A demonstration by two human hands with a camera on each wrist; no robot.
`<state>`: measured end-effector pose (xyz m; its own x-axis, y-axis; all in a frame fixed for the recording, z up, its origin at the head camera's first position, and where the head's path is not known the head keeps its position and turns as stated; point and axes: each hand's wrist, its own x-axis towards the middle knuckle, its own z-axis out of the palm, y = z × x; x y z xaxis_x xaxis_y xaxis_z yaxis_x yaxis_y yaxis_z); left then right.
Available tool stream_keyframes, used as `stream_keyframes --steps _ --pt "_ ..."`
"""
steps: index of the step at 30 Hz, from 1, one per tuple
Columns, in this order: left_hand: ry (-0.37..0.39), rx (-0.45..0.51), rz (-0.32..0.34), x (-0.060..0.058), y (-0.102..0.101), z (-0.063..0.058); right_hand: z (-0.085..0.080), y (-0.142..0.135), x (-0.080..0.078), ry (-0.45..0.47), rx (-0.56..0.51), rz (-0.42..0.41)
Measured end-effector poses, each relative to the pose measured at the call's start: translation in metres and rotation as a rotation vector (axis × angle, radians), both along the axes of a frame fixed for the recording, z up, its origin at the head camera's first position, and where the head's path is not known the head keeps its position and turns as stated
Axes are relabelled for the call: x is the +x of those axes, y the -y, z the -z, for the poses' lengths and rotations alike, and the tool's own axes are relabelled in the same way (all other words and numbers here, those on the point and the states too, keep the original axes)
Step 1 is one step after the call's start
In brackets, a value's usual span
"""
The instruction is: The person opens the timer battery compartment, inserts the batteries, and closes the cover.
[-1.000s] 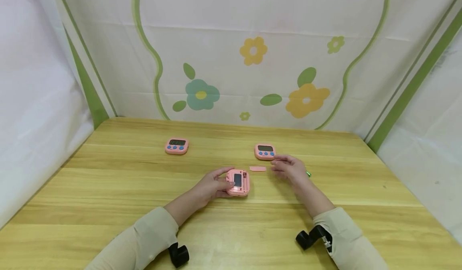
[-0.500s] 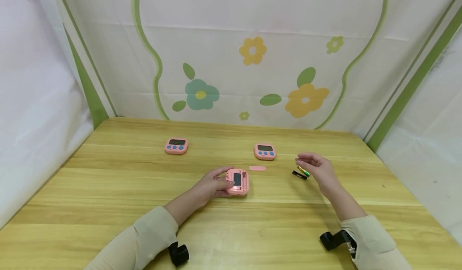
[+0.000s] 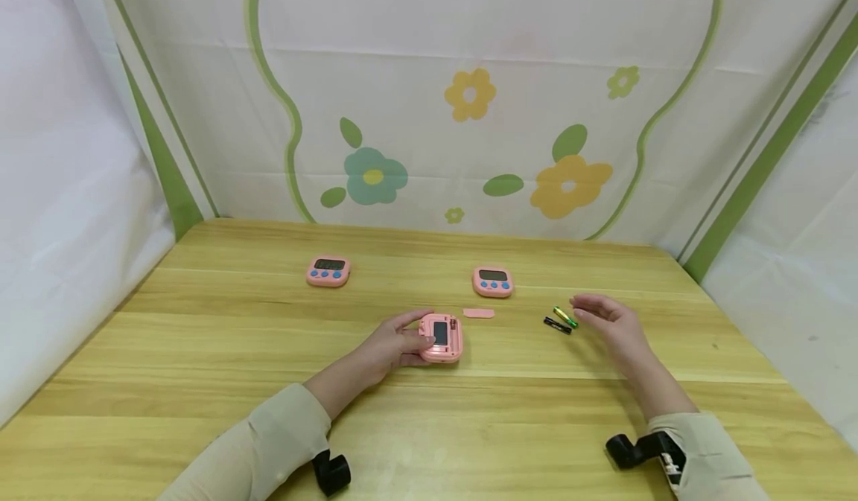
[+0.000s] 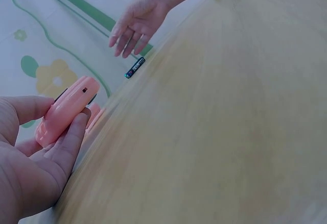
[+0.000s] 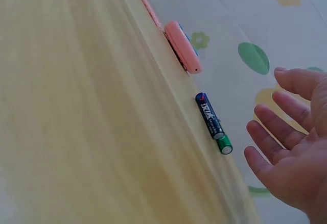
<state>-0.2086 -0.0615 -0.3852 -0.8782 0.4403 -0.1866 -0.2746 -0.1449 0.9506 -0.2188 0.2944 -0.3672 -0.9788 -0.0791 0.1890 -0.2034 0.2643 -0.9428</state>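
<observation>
A pink digital timer (image 3: 450, 339) is gripped in my left hand (image 3: 389, 350), thumb on one face and fingers on the other. Its back faces up in the head view, with an uncovered battery slot along the right side. My right hand (image 3: 618, 331) holds nothing; its fingers are spread and relaxed just right of two batteries. One is a green and gold battery (image 3: 565, 317), the other a black battery (image 3: 558, 325), lying side by side on the table. A small pink battery cover (image 3: 479, 313) lies between the held timer and the batteries.
Two more pink timers with blue buttons lie face up farther back, a left timer (image 3: 328, 272) and a right timer (image 3: 492, 282). The wooden table (image 3: 429, 426) ends at a white flowered curtain (image 3: 415, 99).
My right hand has moved right from beside the right timer, carried the green and gold battery, and released it beside the black one. My left hand stays still with its timer.
</observation>
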Motion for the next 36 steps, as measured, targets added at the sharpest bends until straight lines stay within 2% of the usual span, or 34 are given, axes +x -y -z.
stream_keyframes --steps 4,7,15,26,36 --pt "0.005 0.002 0.001 -0.001 0.000 0.000 0.010 -0.005 -0.002 0.042 0.057 0.031" --pt "0.003 0.002 0.004 -0.001 -0.001 0.001 0.015 -0.007 -0.004 0.060 0.058 0.041" --pt "0.001 -0.003 0.006 -0.001 -0.001 0.001 0.025 -0.006 -0.005 0.026 0.134 0.038" --pt "0.008 -0.001 0.002 0.001 0.000 -0.001 0.030 -0.001 -0.006 0.008 0.199 0.054" --pt "-0.006 0.012 0.012 0.000 0.000 0.001 0.031 0.003 -0.005 -0.020 0.305 0.088"
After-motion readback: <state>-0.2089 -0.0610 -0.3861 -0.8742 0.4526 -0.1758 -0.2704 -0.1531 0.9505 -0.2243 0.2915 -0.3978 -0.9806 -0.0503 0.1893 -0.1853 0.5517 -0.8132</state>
